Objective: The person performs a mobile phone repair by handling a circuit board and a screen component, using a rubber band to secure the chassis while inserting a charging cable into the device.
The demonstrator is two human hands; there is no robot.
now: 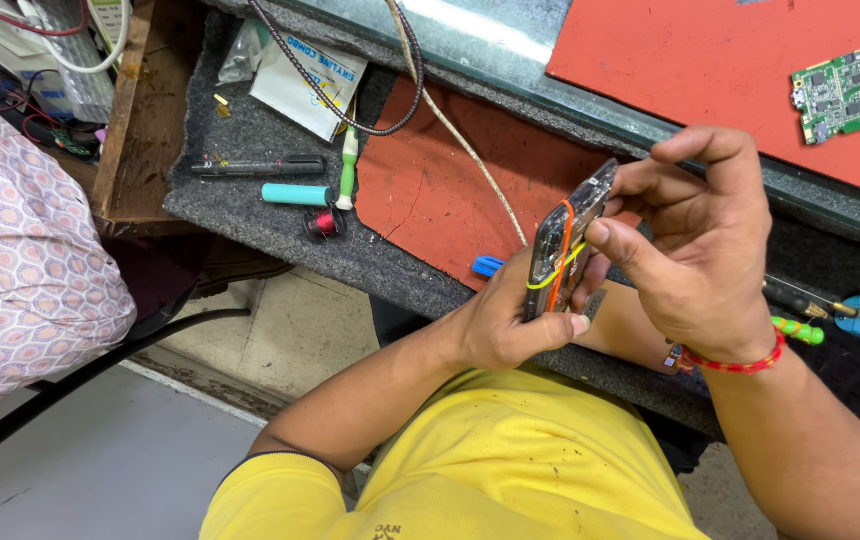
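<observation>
The grey worktop (250, 140) carries an orange mat (430, 190) and a green circuit board (850, 88). Above its near edge, both hands grip 1 phone (567, 243) edge-on, bound by 2 rubber bands: left hand (510, 320) underneath, right hand (700, 245) closed on top.

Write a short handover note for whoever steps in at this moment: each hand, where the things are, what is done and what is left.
Left hand: grips the lower end of the phone, held on edge above the bench.
Right hand: fingers on the phone's upper edge and side.
Phone: bound with an orange rubber band and a yellow rubber band.
Bench: green circuit board on the red mat; screwdriver and red wire spool on the grey felt.
Done: bands on. Left: circuit board lies apart, untouched.
</observation>
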